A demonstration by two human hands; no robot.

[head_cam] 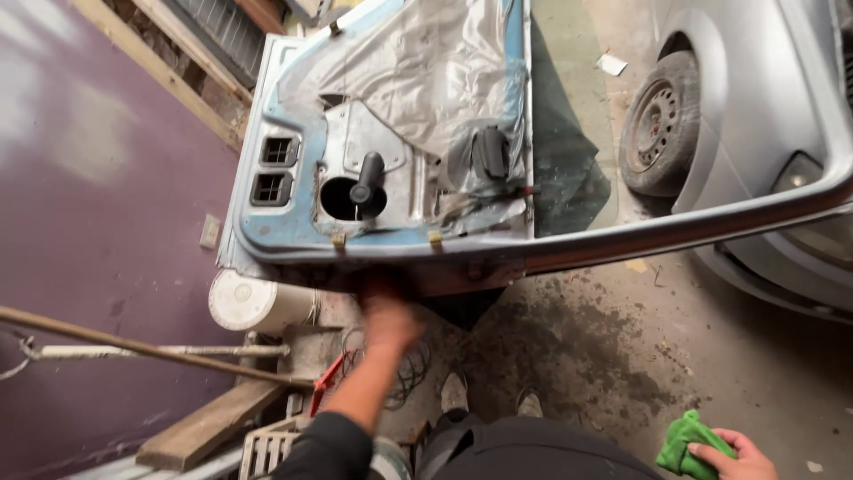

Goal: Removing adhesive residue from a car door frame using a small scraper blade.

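Straight ahead, my left hand (388, 320) touches the car door (391, 133)'s lower edge, which runs crosswise; its grip is blurred, I cannot tell. My right hand (733, 455), far back, clutches a green cloth (686, 443).

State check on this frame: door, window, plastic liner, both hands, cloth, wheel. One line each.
car door: open, inner trim panel off, bare metal showing
door window glass: up in its frame
plastic liner: partly peeled, wrinkled
left hand: reaching to the door's lower edge, blurred; grip unclear
right hand: closed on the green cloth
green cloth: bunched up in the hand
wheel: on the car, resting on the floor
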